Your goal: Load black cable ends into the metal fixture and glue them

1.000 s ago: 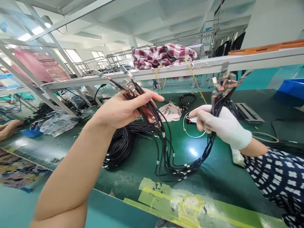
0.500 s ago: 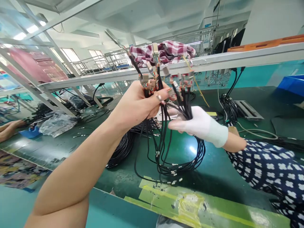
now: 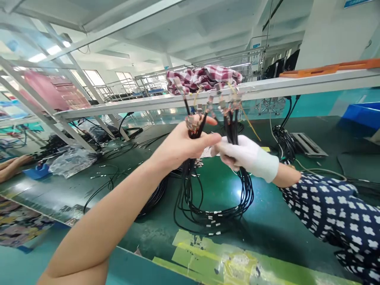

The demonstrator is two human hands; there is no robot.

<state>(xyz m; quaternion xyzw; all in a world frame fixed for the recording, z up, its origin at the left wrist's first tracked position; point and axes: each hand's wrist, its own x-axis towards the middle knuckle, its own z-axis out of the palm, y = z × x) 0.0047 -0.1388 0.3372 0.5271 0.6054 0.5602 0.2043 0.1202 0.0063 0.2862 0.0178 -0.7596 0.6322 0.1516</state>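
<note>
Right hand (image 3: 240, 152) has swung inward since a second ago, from well off to the side to just beside the left hand (image 3: 182, 144), which has itself shifted rightward. From my remote post, head view: black cables (image 3: 246, 188), a thin bundle, held up above the green worktop (image 3: 273, 213). They drop from one hand, curve through a low loop and rise to the other; I cannot tell whether the loop's bottom touches the surface. Small white tags (image 3: 218, 233) dot the curve. Connector ends (image 3: 233, 105) stick up above both fists, metallic with orange-red bits, too blurred for me to read further.

Hands: left bare, curled around its share of the strands, thumb stretched toward the other. Right in a white glove, closed about the rest. Thumb against glove? Cannot tell. Beyond the left forearm I note a dark cable coil (image 3: 156, 198) lying on the worktop.
</note>
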